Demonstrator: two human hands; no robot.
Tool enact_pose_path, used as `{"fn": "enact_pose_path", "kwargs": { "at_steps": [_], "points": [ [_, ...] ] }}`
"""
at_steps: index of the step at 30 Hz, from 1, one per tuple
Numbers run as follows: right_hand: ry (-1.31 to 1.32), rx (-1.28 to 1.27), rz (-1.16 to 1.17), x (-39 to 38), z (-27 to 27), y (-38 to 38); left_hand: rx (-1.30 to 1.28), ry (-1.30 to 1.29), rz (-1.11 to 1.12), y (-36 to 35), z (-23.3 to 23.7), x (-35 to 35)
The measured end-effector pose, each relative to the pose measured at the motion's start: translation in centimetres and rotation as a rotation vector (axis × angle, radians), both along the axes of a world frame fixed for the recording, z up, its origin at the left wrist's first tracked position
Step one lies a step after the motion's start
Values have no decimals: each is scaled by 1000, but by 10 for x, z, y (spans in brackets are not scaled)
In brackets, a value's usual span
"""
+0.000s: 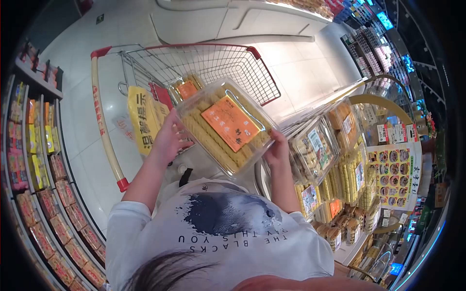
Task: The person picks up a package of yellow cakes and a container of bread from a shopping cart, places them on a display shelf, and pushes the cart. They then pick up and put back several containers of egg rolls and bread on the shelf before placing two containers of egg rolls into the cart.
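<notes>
Between my two hands is a clear plastic box of yellow pastries [204, 131] with an orange label on its lid. My left hand [169, 138] grips its left side, fingers partly beneath it. At the opposite side, my right hand [277, 149] closes on the edge near a corner. The box is tilted, lid facing me. Behind it stands a shopping cart [233, 57] with red corners. Inside the cart lies a smaller clear box [187, 88] with an orange label, partly hidden by the box I hold. A yellow printed sign [141, 119] hangs on the cart near my left hand.
To the right, a display holds stacked clear pastry boxes [314, 148] close to my right hand. A poster with food pictures [393, 174] hangs beyond them. Shelves of packaged goods [43, 213] line the left. A white counter [233, 24] stands past the cart.
</notes>
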State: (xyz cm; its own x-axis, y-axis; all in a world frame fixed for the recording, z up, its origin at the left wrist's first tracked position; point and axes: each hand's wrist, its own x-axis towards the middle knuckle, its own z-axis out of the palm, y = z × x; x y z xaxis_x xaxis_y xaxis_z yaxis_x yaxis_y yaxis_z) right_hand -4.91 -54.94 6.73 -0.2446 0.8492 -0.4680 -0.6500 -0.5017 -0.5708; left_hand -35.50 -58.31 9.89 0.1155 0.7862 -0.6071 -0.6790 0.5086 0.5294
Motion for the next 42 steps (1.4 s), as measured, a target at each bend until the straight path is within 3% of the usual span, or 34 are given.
{"fn": "enact_pose_path", "kwargs": {
  "at_steps": [3, 5, 8, 10, 14, 17, 21, 23, 24, 27, 28, 29, 34, 39, 42],
  "points": [
    [87, 131, 133, -32, -12, 25, 49, 23, 23, 11, -11, 13],
    [-50, 97, 88, -62, -4, 40, 179, 128, 113, 26, -15, 25],
    [-161, 86, 138, -83, -9, 76, 139, 118, 181, 58, -79, 7],
    [-252, -28, 211, -89, -25, 107, 14, 128, 185, 80, -91, 0],
    [-195, -206, 341, -98, -95, 171, -215, 151, 234, 109, -135, -8],
    [-155, -277, 360, -119, -156, 212, -527, 504, 240, 126, -163, -10],
    [-125, -352, 329, -143, -214, 245, -466, 517, 135, 125, -145, -2],
    [-131, -337, 331, -147, -278, 255, -391, 494, 45, 115, -153, -4],
    [-54, -305, 398, -143, -296, 257, -410, 545, 69, 114, -148, 0],
    [-16, -311, 307, -147, -295, 244, -475, 644, 136, 103, -138, 13],
    [185, -391, 286, -148, -322, 244, -495, 648, 163, 95, -147, 13],
    [193, -378, 288, -144, -346, 240, -510, 654, 188, 89, -153, 12],
    [104, -444, 268, -158, -345, 232, -583, 637, 47, 81, -154, 9],
    [-203, -419, 375, -175, -312, 241, -512, 749, -7, 72, -175, 9],
    [-404, -402, 388, -186, -336, 241, -455, 822, -125, 75, -173, 8]
  ]
}}
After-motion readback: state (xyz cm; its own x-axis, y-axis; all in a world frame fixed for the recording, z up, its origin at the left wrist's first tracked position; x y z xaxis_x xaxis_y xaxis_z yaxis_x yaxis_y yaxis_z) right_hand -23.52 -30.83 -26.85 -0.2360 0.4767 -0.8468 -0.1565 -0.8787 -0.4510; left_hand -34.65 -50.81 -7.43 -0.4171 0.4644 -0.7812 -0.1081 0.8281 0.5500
